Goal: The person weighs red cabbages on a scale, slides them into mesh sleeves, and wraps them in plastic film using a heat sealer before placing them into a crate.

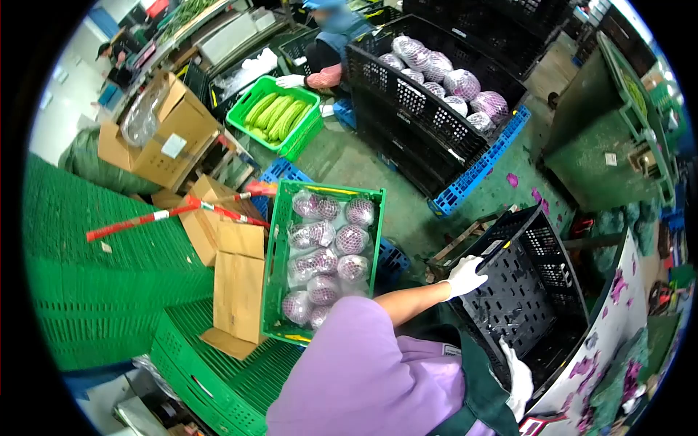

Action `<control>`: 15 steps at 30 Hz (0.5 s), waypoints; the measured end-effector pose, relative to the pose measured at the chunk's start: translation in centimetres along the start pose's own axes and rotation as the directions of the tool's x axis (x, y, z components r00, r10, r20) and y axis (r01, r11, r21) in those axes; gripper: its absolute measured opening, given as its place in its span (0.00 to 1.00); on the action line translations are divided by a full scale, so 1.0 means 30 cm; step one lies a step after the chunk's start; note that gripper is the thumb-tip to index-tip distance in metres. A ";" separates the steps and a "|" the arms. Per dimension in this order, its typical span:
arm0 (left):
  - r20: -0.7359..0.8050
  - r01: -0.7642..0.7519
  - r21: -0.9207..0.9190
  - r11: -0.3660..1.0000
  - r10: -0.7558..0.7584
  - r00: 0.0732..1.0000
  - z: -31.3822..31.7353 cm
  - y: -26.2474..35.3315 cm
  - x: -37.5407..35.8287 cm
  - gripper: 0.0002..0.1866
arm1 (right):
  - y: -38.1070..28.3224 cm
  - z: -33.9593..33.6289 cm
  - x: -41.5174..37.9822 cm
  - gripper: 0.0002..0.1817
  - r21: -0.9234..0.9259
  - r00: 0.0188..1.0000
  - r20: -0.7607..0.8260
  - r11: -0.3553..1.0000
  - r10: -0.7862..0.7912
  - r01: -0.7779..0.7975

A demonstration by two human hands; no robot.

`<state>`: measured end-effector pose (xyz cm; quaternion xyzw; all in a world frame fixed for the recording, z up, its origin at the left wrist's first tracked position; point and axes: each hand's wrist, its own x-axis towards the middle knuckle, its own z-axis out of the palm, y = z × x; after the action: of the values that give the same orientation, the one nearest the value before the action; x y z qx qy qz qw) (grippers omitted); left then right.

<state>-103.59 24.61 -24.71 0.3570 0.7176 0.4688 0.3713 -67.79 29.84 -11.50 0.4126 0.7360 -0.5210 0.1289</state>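
A black plastic crate (509, 305) with a slotted floor stands tilted in front of me, and nothing lies inside it. My left hand (465, 277), in a white glove, is closed over its upper left rim. Lower down, my gloved right hand (518, 378) holds the near side of the same crate, with its fingers reaching inside the wall; its thumb is hard to make out. Beside my left arm, a green crate (382, 225) holds several purple cabbages (352, 239) in clear wrap and white netting.
Black crates (407, 145) with wrapped cabbages stand on a blue pallet (483, 171). A co-worker (338, 36) is by a green crate (302, 145) of long green vegetables. Stacked green crates (109, 247), cardboard boxes (240, 291), a green bin (596, 145) and a leaf-strewn white surface (589, 349) surround me.
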 end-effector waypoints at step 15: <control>0.421 -0.796 0.164 0.582 0.689 0.590 0.052 0.282 -0.177 0.28 | 0.484 1.241 -1.258 0.15 0.640 -0.119 -0.753 0.678 0.647 -0.362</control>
<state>-98.35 23.26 -16.18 0.7542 0.4977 0.3892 0.1790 -42.32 -18.84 -13.49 0.9020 0.3472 -0.1089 -0.2324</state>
